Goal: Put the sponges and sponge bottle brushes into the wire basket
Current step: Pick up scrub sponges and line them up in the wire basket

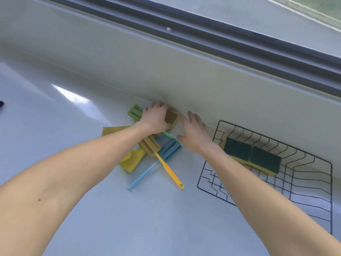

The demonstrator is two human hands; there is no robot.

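My left hand (156, 118) grips a yellow-brown sponge (171, 118) close to the back wall. My right hand (193, 133) hovers just right of it, fingers spread, holding nothing. Below my left wrist lies a pile: a yellow-handled brush (170, 171) with a tan sponge head, a blue brush (170, 148) with a long blue handle, a green brush head (135, 112), and yellow sponges (130, 163). The black wire basket (313, 183) stands at the right and holds two green-topped yellow sponges (252, 154).
The white glossy countertop (129, 218) runs to a low white wall (184, 71) at the back, with a dark window rail above. A dark object (1, 104) peeks in at the left edge.
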